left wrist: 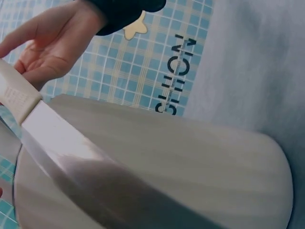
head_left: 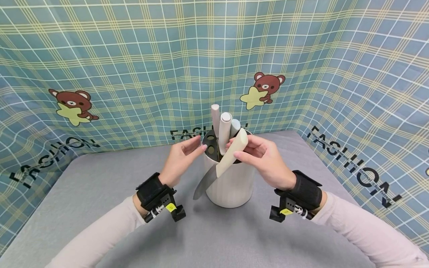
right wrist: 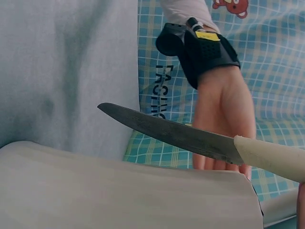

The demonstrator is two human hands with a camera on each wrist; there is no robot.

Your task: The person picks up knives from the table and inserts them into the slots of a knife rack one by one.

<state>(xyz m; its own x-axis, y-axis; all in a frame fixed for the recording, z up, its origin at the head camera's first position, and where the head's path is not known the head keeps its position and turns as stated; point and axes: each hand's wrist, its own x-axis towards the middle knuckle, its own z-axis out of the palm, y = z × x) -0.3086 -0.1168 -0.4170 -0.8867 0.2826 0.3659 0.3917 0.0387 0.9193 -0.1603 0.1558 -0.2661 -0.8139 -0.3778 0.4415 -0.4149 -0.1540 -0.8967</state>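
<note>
My right hand (head_left: 268,160) pinches the cream handle of a kitchen knife (head_left: 231,153) between thumb and fingers. Its blade slants down to the left, in front of a white ribbed knife holder (head_left: 231,190). In the right wrist view, the knife (right wrist: 171,133) shows its whole blade, the tip pointing left. My left hand (head_left: 182,160) is beside the holder's left rim, fingers loosely bent with nothing in them; whether the fingertips touch the rim I cannot tell. Several white handles (head_left: 225,128) stand upright in the holder's black slotted top (head_left: 211,143).
A grey cloth (head_left: 110,186) covers the table under the holder. Behind and to the right hangs a blue checked curtain (head_left: 151,74) with printed bears and lettering. Each wrist carries a black strap with a small camera (head_left: 177,213).
</note>
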